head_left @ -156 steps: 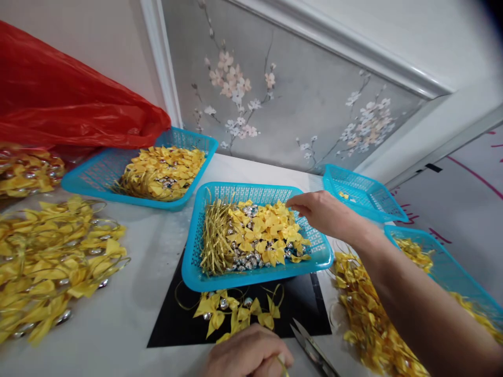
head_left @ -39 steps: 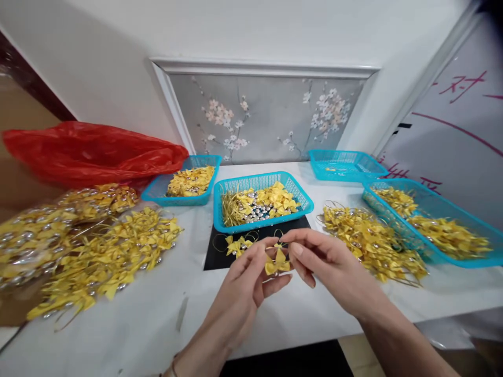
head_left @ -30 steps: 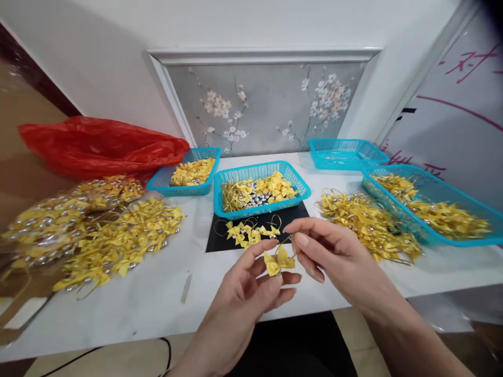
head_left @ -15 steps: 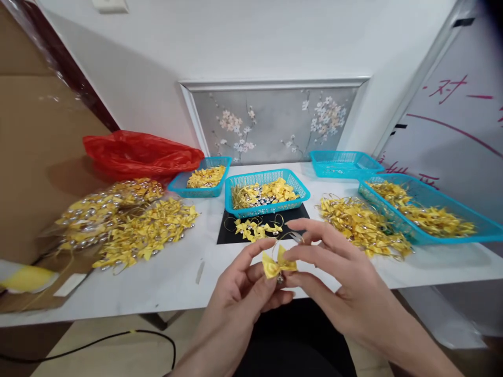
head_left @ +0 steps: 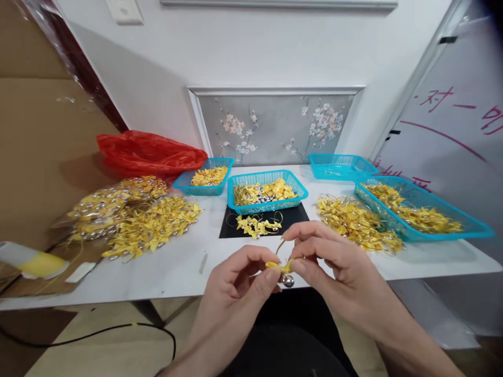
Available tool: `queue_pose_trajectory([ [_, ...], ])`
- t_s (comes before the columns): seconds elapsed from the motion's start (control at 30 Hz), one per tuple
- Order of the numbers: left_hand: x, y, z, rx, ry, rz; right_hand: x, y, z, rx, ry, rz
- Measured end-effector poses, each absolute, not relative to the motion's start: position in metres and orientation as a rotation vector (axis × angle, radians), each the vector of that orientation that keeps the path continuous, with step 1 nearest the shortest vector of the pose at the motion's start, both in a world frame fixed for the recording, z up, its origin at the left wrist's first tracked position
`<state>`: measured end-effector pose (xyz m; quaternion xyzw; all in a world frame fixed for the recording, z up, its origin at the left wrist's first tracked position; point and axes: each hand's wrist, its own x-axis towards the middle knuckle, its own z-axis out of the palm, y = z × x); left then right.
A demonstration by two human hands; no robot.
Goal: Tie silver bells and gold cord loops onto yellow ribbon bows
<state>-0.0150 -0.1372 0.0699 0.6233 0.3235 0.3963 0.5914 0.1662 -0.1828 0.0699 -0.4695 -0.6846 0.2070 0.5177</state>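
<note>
Between my two hands, above the table's front edge, is a yellow ribbon bow (head_left: 283, 268) with a silver bell (head_left: 288, 280) hanging beneath it. A thin gold cord (head_left: 280, 247) loops up from the bow. My left hand (head_left: 245, 283) pinches the bow's left side between thumb and fingers. The right side of the bow is pinched by my right hand (head_left: 334, 264), whose curled fingers partly hide the cord. Just beyond my hands, several similar bows (head_left: 257, 226) with cords lie on a black mat (head_left: 228, 230).
Behind the mat stands a blue basket (head_left: 268, 209) of bows, bells and cords. More blue baskets (head_left: 416, 235) sit to the right and back. Loose bow heaps lie left (head_left: 153, 225) and right (head_left: 353, 222). A red plastic bag (head_left: 149, 157) rests at the back left.
My hands have closed in on the bow, and the right fingers now pinch its side. The bow has tipped from facing me to nearly edge-on, with the bell more exposed. The view has shifted slightly.
</note>
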Motion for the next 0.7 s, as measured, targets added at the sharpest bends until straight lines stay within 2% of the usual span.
queue_pose_trajectory([
  [0.13, -0.016, -0.143, 0.067, 1.444, 0.727, 0.975, 0.156, -0.188, 0.066, -1.044, -1.605, 0.264],
  [0.3, -0.021, -0.151, 0.061, 1.609, 0.666, 1.330, 0.144, -0.193, 0.052, -0.870, -1.590, -0.108],
  [0.7, -0.021, -0.142, 0.048, 1.917, 0.574, 1.471, 0.142, -0.187, 0.038, -0.897, -1.552, -0.218],
])
